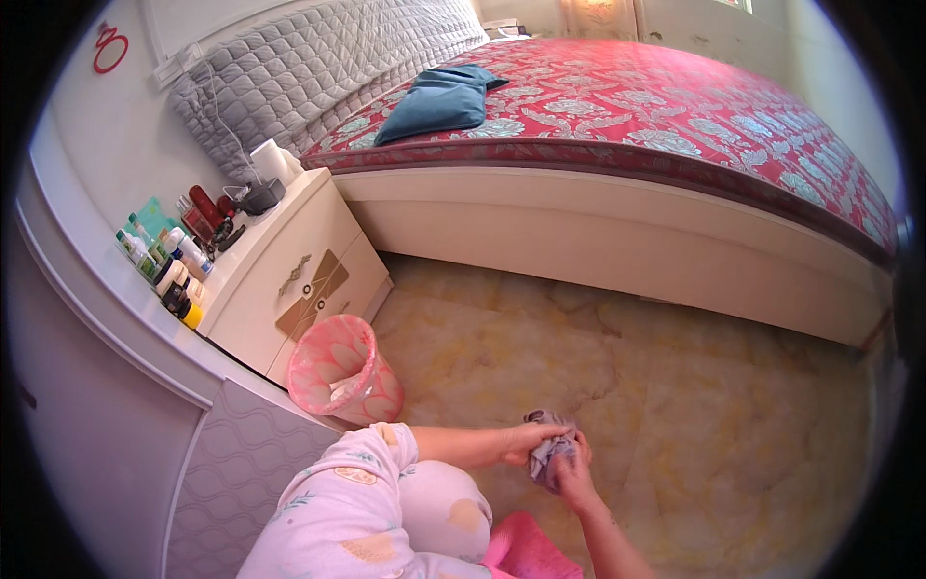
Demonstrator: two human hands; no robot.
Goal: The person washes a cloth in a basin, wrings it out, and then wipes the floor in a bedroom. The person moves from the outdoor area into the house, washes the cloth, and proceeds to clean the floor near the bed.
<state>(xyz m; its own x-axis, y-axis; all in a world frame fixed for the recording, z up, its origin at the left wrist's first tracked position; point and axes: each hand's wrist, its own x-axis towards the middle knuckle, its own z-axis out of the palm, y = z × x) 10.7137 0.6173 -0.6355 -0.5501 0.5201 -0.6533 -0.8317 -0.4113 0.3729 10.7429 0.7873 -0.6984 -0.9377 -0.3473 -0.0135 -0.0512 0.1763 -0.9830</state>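
Observation:
Both my hands grip a crumpled greyish-purple cloth [544, 463] above the floor. My left hand [532, 441] comes in from the left side and clasps the upper part of the cloth. From below, my right hand [573, 472] closes around its right side. The two hands are close together, and part of the cloth is hidden behind the fingers. To the left of my forearm stands a pink petal-patterned waste bin [383, 387] with a liner and something white inside.
A white bedside cabinet [246, 318] stands behind the bin, with bottles and jars [173, 260] on top. Across the far side runs a bed base [579, 231] under a red floral mattress [651, 108] with a blue pillow [441, 105]. The marbled floor [709, 434] spreads around my hands.

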